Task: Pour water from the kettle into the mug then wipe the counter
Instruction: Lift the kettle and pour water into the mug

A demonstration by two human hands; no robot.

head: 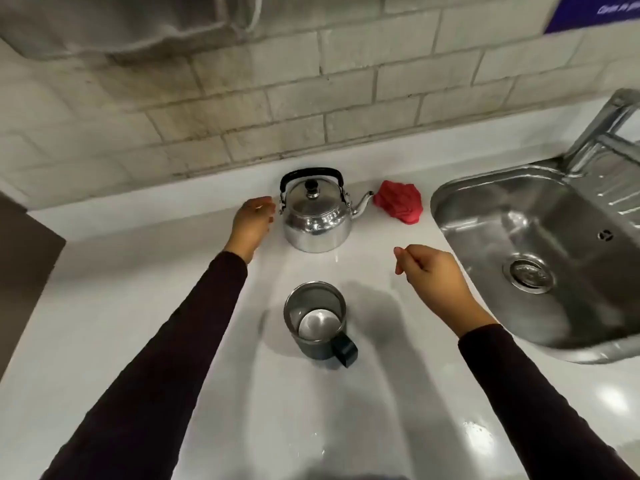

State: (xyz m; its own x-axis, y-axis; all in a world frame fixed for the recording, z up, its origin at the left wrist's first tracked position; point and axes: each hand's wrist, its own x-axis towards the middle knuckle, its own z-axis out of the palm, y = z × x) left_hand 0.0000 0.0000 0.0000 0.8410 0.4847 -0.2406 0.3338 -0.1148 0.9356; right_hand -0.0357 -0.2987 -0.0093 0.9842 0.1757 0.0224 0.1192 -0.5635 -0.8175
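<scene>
In the head view, the only view, a white counter (pixel 173 341) fills the picture under a tiled wall. The kettle (pixel 314 216) stands upright near the back edge, at about 12 o'clock from the mug (pixel 317 322), with its lid on and its black handle raised. Its spout points toward 3 o'clock, at a crumpled red cloth (pixel 400 206) which lies just beside the spout tip. I think the cloth waits there for the wiping at the end.

The mug stands upright in the middle of the counter, well apart from the kettle, with its dark handle turned toward 5 o'clock. It looks empty or nearly so; the shiny bottom makes this hard to judge. The sink (pixel 450 209) is at 3 o'clock from the mug.

The left hand (pixel 252 225) is at 9 o'clock of the kettle, just beside its body, fingers loosely curled and holding nothing. I cannot tell if the fingertips touch the metal. It seems placed to reach the handle or to steady the kettle.

The right hand (pixel 431 271) hovers at 2 o'clock from the mug, fingers half closed, with nothing in it. Pouring is not yet begun.
</scene>
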